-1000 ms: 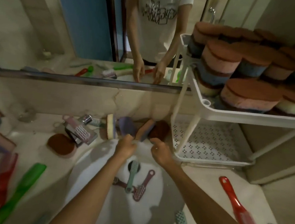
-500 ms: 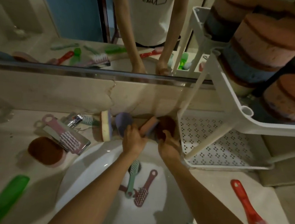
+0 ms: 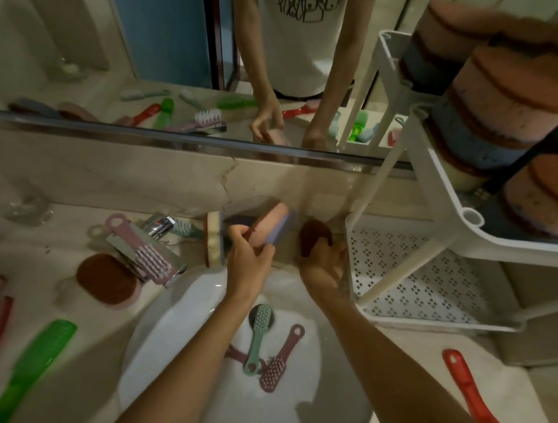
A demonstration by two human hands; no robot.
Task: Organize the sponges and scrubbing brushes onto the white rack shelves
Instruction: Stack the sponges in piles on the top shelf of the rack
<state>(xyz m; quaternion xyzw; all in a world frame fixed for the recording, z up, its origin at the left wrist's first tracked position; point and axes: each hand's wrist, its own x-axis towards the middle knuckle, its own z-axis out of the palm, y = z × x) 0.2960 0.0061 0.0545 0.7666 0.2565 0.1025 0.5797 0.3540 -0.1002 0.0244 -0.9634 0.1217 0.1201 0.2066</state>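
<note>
While sponges (image 3: pixel 500 95) fill rack (image 3: pixel 518 245), sink (image 3: pixel 174 336) holds brushes (image 3: pixel 257 336)

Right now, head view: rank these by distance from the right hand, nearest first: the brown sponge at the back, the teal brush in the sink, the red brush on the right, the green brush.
From the right hand:
1. brown sponge, under its fingers, just ahead.
2. teal brush, in the sink, down and left.
3. red brush, far right.
4. green brush, far left.
</note>
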